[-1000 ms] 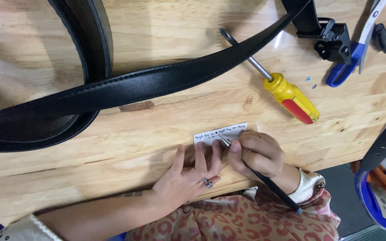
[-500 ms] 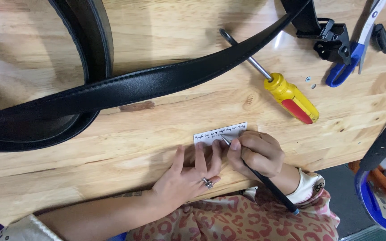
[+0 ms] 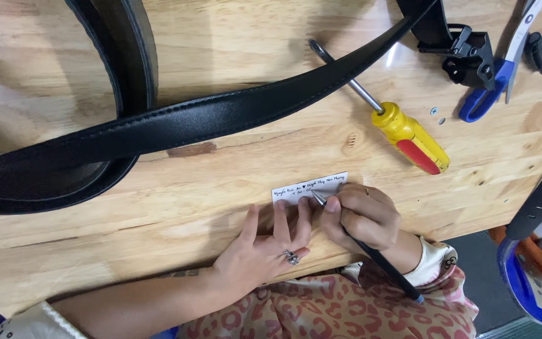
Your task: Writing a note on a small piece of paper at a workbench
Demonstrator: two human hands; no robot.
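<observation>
Checking the pen-to-card relation first. My right hand (image 3: pixel 364 216) is closed in a writing grip on a dark pen (image 3: pixel 371 251); the tip touches the small white card (image 3: pixel 312 188) at its lower middle, beside lines of handwriting already there. Pen's long axis runs diagonally, tip up-left, back end down-right toward my sleeve. Card lies flat nr the desk (image 3: pixel 158 251) front edge, long axis roughly L-R, tilted slightly up at its right end. Left hand (image 3: pixel 265 242) is open, flat, fingers spread, fingertips (image 3: pixel 304 206) pressing the card's lower-left edge, just beside the right hand. Card sits directly ahead of both hands; right hand is nearer the writing point. Black belt (image 3: pixel 221 119) and screwdriver (image 3: pixel 403 132) lie further back, well apart.
</observation>
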